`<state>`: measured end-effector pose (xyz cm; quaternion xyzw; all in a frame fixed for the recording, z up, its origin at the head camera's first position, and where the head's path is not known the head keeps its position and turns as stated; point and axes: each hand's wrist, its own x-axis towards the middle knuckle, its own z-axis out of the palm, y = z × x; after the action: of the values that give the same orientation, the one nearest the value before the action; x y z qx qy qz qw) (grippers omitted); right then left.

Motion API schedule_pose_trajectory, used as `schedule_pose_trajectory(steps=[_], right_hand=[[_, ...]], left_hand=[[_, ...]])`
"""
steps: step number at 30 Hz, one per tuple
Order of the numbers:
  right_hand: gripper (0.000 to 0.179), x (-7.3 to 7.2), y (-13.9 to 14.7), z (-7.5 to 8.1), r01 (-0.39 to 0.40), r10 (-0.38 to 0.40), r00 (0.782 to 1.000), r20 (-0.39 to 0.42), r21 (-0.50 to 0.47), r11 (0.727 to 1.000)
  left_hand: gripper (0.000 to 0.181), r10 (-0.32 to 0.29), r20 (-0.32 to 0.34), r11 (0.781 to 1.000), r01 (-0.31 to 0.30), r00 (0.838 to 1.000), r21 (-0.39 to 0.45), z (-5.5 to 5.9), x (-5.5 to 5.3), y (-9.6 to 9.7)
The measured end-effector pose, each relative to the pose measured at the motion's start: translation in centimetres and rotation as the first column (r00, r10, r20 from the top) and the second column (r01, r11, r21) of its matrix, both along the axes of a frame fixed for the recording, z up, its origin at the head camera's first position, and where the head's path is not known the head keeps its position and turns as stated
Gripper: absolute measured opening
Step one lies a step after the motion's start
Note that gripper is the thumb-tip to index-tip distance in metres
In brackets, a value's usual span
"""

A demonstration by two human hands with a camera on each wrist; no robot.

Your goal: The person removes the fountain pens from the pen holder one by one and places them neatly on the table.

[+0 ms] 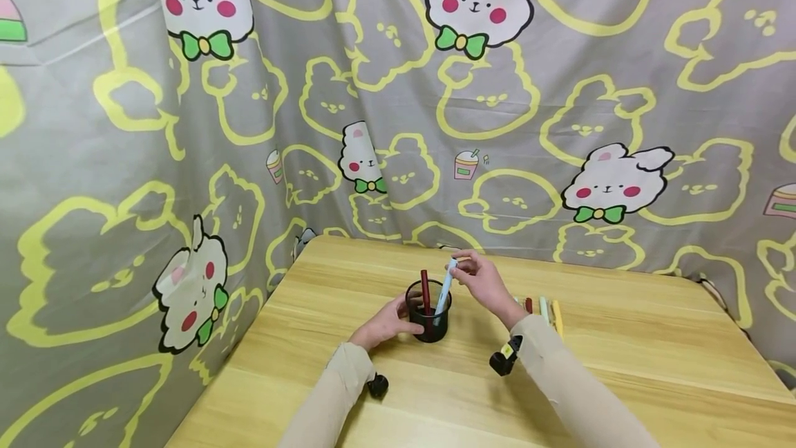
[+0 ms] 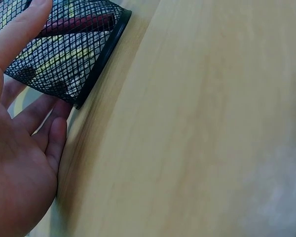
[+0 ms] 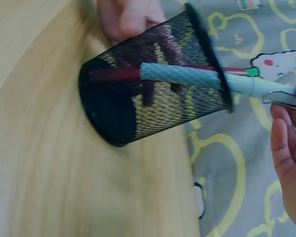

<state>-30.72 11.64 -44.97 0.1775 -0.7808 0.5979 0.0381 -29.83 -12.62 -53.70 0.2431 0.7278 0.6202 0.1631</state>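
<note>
A black mesh pen holder (image 1: 430, 332) stands upright on the wooden table, with a dark red pen (image 1: 425, 289) leaning inside it. My left hand (image 1: 387, 322) holds the holder from the left, thumb on the near side and fingers reaching behind. Between the fingertips of my right hand (image 1: 484, 286) is the upper end of a light blue pen (image 1: 446, 289). In the right wrist view, this pen's lower part (image 3: 180, 75) shows through the mesh, its tip above the solid base. Its clip (image 3: 284, 98) lies near my fingers.
Several pens lie on the table beyond my right forearm, among them a dark red pen (image 1: 528, 304), a pale green pen (image 1: 544, 308) and a yellow pen (image 1: 557, 318). A patterned grey curtain (image 1: 410, 109) hangs behind the wooden table (image 1: 348, 272) and along its left side.
</note>
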Motion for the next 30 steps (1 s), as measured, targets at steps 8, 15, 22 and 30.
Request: schedule_pose_trajectory(steps=[8, 15, 22, 30], right_hand=[[0.032, 0.5, 1.6, 2.5, 0.084, -0.090, 0.996, -0.023, -0.183, 0.979], [0.035, 1.0, 3.8, 4.1, 0.078, -0.098, 0.993, -0.061, -0.273, 0.959], [0.028, 1.3, 7.4, 4.4, 0.090, -0.108, 0.994, -0.028, -0.359, 0.929], [0.023, 1.8, 12.0, 3.7, 0.120, -0.121, 0.992, 0.016, -0.319, 0.940]], left_hand=[[0.069, 0.000, 0.011, 1.000, 0.000, 1.000, 0.016, -0.1, 0.1, 0.1], [0.071, 0.001, 0.017, 1.000, -0.001, 1.000, 0.012, -0.1, 0.1, -0.1], [0.074, -0.010, 0.022, 1.000, 0.010, 1.000, 0.023, 0.0, -0.1, 0.1], [0.073, -0.005, 0.028, 1.000, 0.004, 1.000, 0.004, 0.2, 0.2, 0.1]])
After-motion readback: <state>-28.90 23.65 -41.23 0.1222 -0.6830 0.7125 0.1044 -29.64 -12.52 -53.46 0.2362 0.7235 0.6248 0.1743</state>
